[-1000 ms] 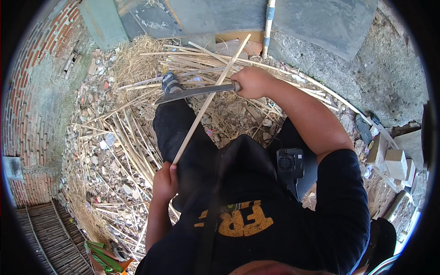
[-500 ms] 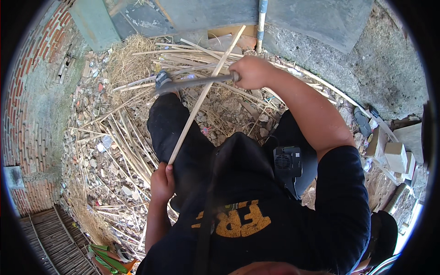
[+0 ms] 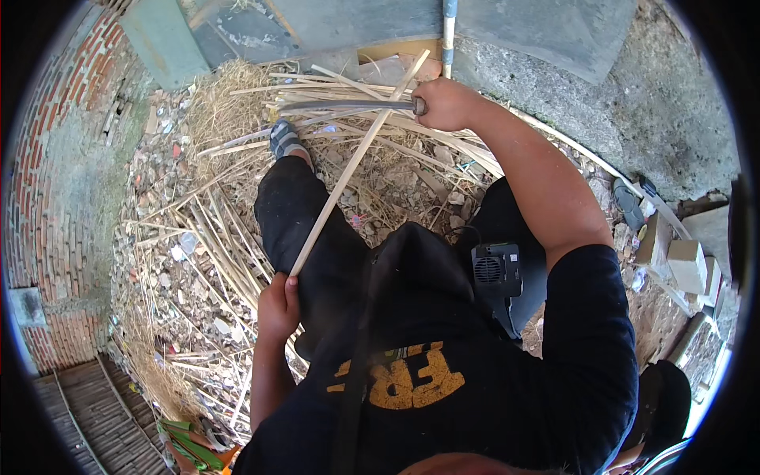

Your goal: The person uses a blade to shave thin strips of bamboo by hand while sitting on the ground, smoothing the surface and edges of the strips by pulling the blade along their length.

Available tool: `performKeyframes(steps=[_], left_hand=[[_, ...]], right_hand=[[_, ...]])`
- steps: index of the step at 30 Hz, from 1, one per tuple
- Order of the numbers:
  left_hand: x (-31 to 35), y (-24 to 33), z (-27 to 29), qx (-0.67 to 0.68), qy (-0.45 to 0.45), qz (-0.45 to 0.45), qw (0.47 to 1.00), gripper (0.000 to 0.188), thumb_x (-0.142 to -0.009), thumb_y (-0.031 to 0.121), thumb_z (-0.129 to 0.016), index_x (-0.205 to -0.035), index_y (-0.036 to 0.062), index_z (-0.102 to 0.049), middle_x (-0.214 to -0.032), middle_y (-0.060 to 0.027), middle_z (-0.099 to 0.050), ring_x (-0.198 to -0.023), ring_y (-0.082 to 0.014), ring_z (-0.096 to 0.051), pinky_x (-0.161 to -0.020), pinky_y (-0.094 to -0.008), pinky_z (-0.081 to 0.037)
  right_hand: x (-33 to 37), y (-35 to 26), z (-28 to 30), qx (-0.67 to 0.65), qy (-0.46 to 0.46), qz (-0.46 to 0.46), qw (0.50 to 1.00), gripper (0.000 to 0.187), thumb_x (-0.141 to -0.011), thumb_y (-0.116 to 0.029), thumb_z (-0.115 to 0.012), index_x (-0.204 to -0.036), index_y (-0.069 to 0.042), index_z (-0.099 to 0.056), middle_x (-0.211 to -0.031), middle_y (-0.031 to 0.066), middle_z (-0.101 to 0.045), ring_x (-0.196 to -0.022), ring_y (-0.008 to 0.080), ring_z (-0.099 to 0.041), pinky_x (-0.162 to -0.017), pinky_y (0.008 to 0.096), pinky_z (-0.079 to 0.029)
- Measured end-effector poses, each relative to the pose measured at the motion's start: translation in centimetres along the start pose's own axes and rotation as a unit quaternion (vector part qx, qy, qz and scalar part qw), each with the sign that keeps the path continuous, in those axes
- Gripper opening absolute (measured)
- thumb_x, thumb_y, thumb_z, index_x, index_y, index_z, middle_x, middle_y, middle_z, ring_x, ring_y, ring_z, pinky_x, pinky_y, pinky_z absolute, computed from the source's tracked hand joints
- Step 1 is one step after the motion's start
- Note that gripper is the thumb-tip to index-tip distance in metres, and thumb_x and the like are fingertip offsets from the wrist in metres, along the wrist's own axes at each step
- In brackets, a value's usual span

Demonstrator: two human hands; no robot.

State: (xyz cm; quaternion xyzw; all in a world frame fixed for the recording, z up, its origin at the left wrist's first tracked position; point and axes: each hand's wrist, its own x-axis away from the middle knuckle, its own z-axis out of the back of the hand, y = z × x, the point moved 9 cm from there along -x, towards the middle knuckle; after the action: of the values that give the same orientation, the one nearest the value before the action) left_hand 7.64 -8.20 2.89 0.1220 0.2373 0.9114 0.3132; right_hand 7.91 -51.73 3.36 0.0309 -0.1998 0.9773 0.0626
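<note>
Held the near end of a long, flat, pale wooden strip (image 3: 345,184) in the left hand (image 3: 279,307), beside the black trouser leg (image 3: 286,210). Gripped a long, grey metal knife (image 3: 340,104) by the handle (image 3: 419,106) in the right hand (image 3: 450,104), crossing the strip's far part.

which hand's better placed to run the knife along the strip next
Probably the right hand: it grips the knife, which crosses the strip; the left hand holds the strip's near end.

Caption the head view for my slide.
Left hand grips a pale wooden strip; right hand holds a machete crossing its upper part in view.
</note>
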Motion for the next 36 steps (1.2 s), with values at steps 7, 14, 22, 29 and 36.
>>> performKeyframes(steps=[7, 14, 22, 29, 36], left_hand=[[-0.4, 0.0, 0.5, 0.009, -0.028, 0.003, 1.000, 0.036, -0.105, 0.028, -0.047, -0.080, 0.0022, -0.047, -0.062, -0.0241, -0.053, -0.062, -0.0476, -0.054, -0.055, -0.0506, -0.039], [-0.5, 0.0, 0.1, 0.047, -0.026, 0.030, 0.998, 0.037, -0.104, 0.030, -0.048, -0.079, 0.0019, -0.048, -0.062, -0.0235, -0.051, -0.060, -0.0454, -0.053, -0.055, -0.0483, -0.039], [-0.2, 0.1, 0.2, 0.031, 0.024, 0.015, 0.999, 0.040, -0.104, 0.032, -0.049, -0.077, 0.0017, -0.050, -0.061, -0.0225, -0.054, -0.059, -0.0451, -0.056, -0.054, -0.0479, -0.041], [-0.2, -0.2, -0.3, 0.038, 0.056, 0.018, 0.998, 0.039, -0.104, 0.031, -0.049, -0.078, 0.0016, -0.051, -0.063, -0.0237, -0.055, -0.062, -0.0468, -0.057, -0.055, -0.0494, -0.041], [1.0, -1.0, -0.6, 0.016, 0.075, 0.046, 0.996, 0.036, -0.103, 0.031, -0.050, -0.080, 0.0031, -0.050, -0.064, -0.0249, -0.056, -0.064, -0.0492, -0.057, -0.055, -0.0526, -0.042]], right_hand=[[1.0, -3.9, 0.4, 0.047, -0.025, 0.036, 0.998, 0.032, -0.075, -0.023, -0.074, -0.100, -0.004, -0.069, -0.090, 0.0196, -0.069, -0.090, 0.0377, -0.067, -0.080, 0.0472, -0.054], [1.8, -3.8, 1.6, -0.008, -0.005, 0.060, 0.998, 0.033, -0.074, -0.024, -0.072, -0.100, -0.003, -0.067, -0.082, 0.0181, -0.068, -0.085, 0.0362, -0.067, -0.076, 0.0480, -0.053], [3.2, -6.7, 1.9, 0.060, -0.003, 0.056, 0.997, 0.028, -0.074, -0.028, -0.072, -0.089, -0.005, -0.064, -0.081, 0.0165, -0.068, -0.083, 0.0370, -0.068, -0.074, 0.0500, -0.053], [1.8, -6.1, 0.0, 0.010, -0.002, 0.070, 0.997, 0.019, -0.076, -0.019, -0.072, -0.087, -0.006, -0.064, -0.077, 0.0153, -0.067, -0.078, 0.0352, -0.067, -0.072, 0.0472, -0.054], [0.2, -7.0, -1.6, -0.040, 0.021, 0.072, 0.996, 0.017, -0.075, -0.016, -0.069, -0.088, -0.006, -0.065, -0.077, 0.0162, -0.066, -0.078, 0.0345, -0.068, -0.071, 0.0467, -0.054]])
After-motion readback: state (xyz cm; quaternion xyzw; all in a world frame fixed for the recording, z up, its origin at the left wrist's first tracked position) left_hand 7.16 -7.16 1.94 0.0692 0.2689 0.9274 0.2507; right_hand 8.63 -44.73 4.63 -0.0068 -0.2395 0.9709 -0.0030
